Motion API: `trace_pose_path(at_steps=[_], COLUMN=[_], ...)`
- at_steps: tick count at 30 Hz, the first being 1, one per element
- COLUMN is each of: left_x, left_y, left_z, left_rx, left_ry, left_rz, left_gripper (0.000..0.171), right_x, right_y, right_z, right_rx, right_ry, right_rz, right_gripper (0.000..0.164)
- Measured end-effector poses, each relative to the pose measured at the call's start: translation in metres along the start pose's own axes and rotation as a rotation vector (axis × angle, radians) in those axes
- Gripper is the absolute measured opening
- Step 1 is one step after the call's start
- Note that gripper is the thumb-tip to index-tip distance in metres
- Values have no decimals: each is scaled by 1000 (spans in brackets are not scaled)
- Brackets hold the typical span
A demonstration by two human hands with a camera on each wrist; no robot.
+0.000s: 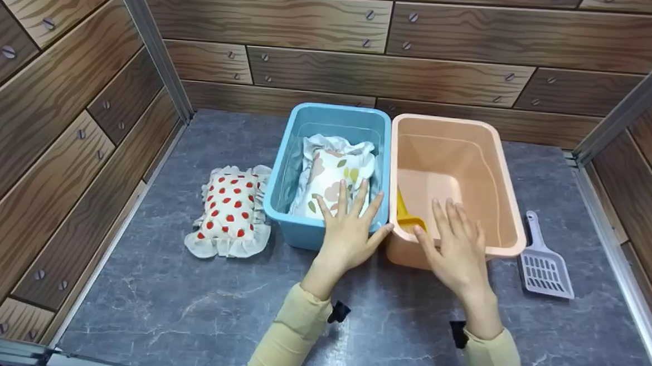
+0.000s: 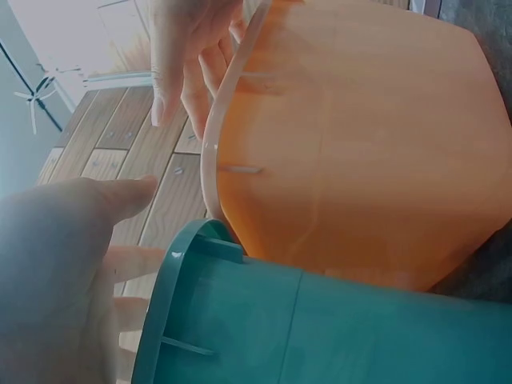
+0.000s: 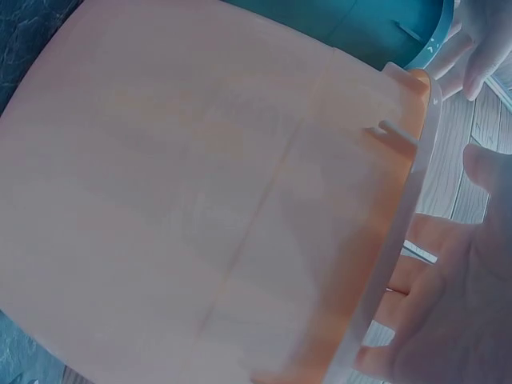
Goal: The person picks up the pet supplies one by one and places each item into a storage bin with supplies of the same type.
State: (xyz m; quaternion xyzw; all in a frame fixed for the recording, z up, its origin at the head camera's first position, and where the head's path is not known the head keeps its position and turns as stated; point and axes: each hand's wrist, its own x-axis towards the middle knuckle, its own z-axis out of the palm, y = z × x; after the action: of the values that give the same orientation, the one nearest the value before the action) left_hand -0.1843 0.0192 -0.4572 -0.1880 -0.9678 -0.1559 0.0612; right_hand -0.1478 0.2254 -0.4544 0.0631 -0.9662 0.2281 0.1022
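My left hand (image 1: 348,234) is spread with straight fingers over the near rim of the blue bin (image 1: 301,226). Inside that bin lies a frilled white pillow with a leaf and flower print (image 1: 332,175). My right hand (image 1: 457,251) reaches flat over the near rim of the peach-coloured bin (image 1: 475,157), its fingers extended. A yellow scoop (image 1: 408,216) leans in the near left corner of the peach bin, partly hidden by the rim. In the left wrist view, the left fingers (image 2: 132,312) show behind the rim of the blue bin. Neither hand grips anything.
Left of the blue bin lies a frilled pillow with red strawberries (image 1: 230,206). A grey slotted litter scoop (image 1: 545,267) lies right of the peach bin. The two bins stand side by side on the dark marbled surface (image 1: 196,310), with wood-patterned walls (image 1: 320,71) around.
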Motion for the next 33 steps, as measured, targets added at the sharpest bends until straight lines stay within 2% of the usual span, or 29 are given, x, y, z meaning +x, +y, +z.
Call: trace_pose_path(at_steps=[5, 14, 21, 33], left_x=[2, 4, 6, 10], left_y=[2, 7, 14, 24], left_z=[-1, -1, 1, 9], left_rx=[2, -7, 22, 91], left_ry=[-9, -28, 5, 15], left_rz=[2, 17, 59, 133], left_gripper=[63, 63, 63, 62], right_x=[1, 0, 2, -3], right_y=[1, 5, 13, 37], right_z=[-2, -4, -9, -18], right_rx=[1, 13, 13, 2], right_ry=[5, 70, 117, 184], right_rz=[-2, -34, -56, -44], right_gripper=[66, 65, 62, 65])
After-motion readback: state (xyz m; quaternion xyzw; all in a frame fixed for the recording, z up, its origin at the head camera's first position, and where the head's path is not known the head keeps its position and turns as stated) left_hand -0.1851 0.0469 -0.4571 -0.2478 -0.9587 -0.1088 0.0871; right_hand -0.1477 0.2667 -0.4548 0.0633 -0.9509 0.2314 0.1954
